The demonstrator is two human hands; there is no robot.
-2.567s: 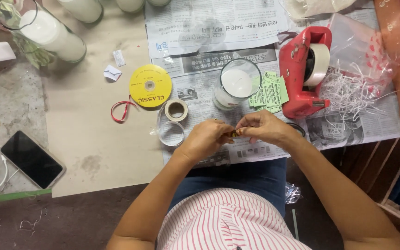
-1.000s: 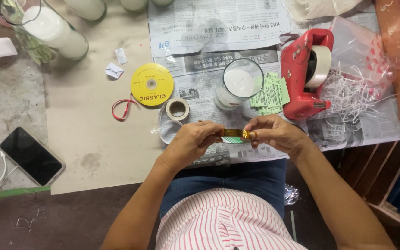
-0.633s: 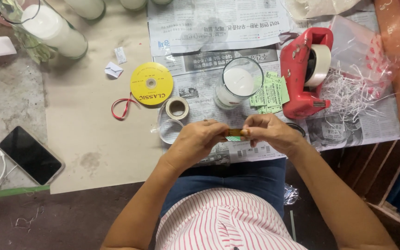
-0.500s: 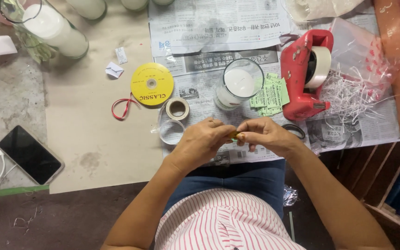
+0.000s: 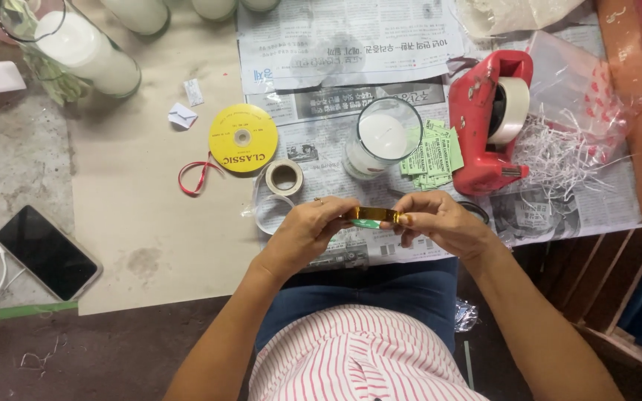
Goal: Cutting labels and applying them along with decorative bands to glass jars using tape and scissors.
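Observation:
A short strip of gold ribbon is stretched flat between my two hands, with a small green paper slip showing just under it. My left hand pinches the strip's left end and my right hand pinches its right end. Both hands hover over the newspaper at the table's near edge. Just beyond them stands a glass candle jar with white wax, beside a pile of green paper labels.
A red tape dispenser stands at the right by shredded white paper. A yellow ribbon spool, a red ribbon loop and small tape rolls lie left of the jar. A phone lies far left; a tall candle jar stands at the back.
Half a second ago my hands were drawn together with the ribbon bunched between them. Now they have parted and the gold strip is pulled out flat again.

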